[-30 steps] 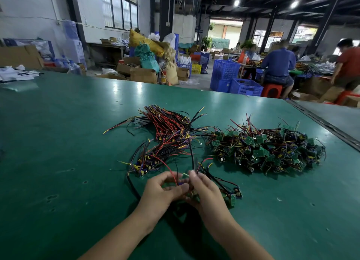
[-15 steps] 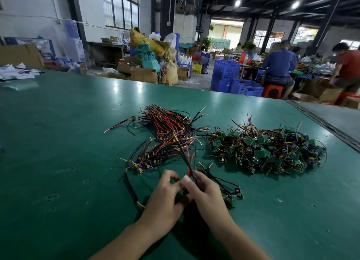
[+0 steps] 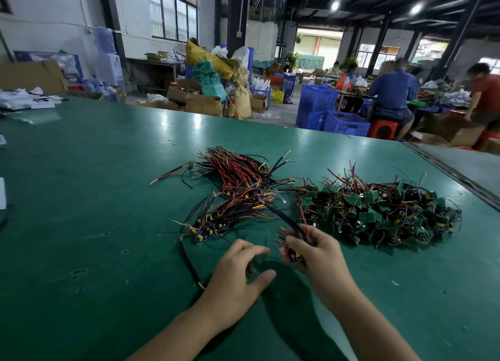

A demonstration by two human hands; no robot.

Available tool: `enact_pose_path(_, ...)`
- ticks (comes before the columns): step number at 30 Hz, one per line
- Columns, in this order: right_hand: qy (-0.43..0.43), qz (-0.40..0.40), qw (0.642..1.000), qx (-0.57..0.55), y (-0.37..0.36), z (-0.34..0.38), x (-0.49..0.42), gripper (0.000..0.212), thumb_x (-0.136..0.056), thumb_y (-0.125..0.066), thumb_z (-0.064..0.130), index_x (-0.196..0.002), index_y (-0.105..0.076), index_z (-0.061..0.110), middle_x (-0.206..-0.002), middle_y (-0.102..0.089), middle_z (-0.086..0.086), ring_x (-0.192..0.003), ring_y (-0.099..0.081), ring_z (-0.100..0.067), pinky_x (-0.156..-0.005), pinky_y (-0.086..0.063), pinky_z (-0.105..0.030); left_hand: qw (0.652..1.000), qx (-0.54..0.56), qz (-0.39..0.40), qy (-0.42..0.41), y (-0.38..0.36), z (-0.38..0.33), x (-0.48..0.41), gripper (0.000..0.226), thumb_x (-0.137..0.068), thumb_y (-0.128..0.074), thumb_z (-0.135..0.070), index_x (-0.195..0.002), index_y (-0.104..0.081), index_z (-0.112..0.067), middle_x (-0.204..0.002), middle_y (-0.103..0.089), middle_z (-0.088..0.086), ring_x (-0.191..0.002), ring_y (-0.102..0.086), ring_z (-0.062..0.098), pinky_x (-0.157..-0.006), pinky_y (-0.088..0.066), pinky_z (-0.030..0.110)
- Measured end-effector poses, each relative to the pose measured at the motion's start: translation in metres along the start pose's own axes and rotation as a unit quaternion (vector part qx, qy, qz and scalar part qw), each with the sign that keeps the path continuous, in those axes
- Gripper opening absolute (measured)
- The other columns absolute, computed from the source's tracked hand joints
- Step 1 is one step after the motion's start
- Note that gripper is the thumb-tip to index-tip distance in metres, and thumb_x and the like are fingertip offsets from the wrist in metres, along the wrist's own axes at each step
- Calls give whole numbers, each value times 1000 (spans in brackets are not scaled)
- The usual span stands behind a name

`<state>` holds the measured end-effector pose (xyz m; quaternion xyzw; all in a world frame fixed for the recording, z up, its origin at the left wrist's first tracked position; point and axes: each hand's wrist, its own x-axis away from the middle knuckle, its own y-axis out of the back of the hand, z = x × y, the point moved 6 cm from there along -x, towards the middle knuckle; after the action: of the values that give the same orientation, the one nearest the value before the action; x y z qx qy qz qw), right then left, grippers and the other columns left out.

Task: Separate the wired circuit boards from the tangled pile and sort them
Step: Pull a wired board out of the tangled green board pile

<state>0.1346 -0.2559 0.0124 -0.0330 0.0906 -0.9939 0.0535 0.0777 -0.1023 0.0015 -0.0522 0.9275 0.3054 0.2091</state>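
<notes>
One small dark wired circuit board (image 3: 293, 255) sits mostly hidden inside the gripping right hand (image 3: 316, 249), near centre; the left hand (image 3: 238, 274) is loose-fingered, empty; the tangled green-board pile (image 3: 378, 212) lies far right.

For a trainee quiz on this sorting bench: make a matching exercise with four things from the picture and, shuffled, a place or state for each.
Things:
1. left hand
2. right hand
3. tangled pile of boards
4. blue crates

Places or states:
A. on the floor beyond the green table
B. lying on the table, right of both hands
C. open, holding nothing
D. gripping a wired board

Pairs: 1-C, 2-D, 3-B, 4-A
</notes>
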Motion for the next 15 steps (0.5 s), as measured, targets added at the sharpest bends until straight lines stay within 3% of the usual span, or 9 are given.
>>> enact_pose_path(1,13,-4,999,34,3,7,-2,9,-88,-62,-7,-93,-64,-1,-80,-66,-10,-65,-67,-18,-60,-56,-26,1000,-5,-2,-4,1,1,0,33,-86,-69,-35,-118,-62,-30,-104,-48,-20,-92,-50,-5,-78,-35,4)
enact_pose_path(3,87,-26,965,247,12,25,-8,21,-84,-66,-4,-99,-70,10,-83,-71,-3,-67,-65,-12,-64,-51,-21,999,-34,-18,-6,6,5,-1,27,-87,-69,-30,-114,-64,-27,-105,-50,-19,-99,-50,-6,-84,-35,5)
enact_pose_path(5,166,-44,861,479,14,42,-10,41,-82,-64,-1,-117,-69,18,-101,-67,3,-82,-63,-14,-70,-42,-19,993,-90,-74,6,22,13,-7,24,-86,-69,-22,-109,-65,-21,-105,-54,-14,-100,-51,1,-89,-39,17)
enact_pose_path(7,175,-34,767,616,16,45,-14,53,-85,-57,-2,-133,-59,20,-130,-54,2,-103,-61,-23,-83,-46,-27,977,-148,-151,39,46,25,-13,21,-83,-70,-15,-103,-66,-16,-102,-56,-6,-100,-51,14,-89,-41,27)
enact_pose_path(10,94,33,679,728,21,25,-19,47,-90,-53,12,-135,-52,25,-138,-44,1,-113,-58,-28,-88,-51,-40,943,-221,-209,132,75,49,-16,28,-80,-73,-16,-105,-63,-14,-104,-56,3,-101,-49,26,-84,-43,36)
enact_pose_path(12,38,76,640,764,21,10,-17,35,-97,-46,41,-129,-52,27,-130,-49,-1,-116,-56,-27,-93,-48,-42,924,-257,-202,198,82,67,-16,51,-78,-76,-29,-121,-53,-14,-118,-54,8,-111,-45,30,-90,-42,40)
enact_pose_path(15,10,77,620,780,24,-7,-16,61,-96,-15,66,-132,-44,27,-126,-56,-3,-122,-51,-28,-98,-38,-49,895,-321,-121,284,79,94,-16,90,-76,-66,-63,-143,-30,-14,-142,-42,10,-132,-33,31,-109,-28,43)
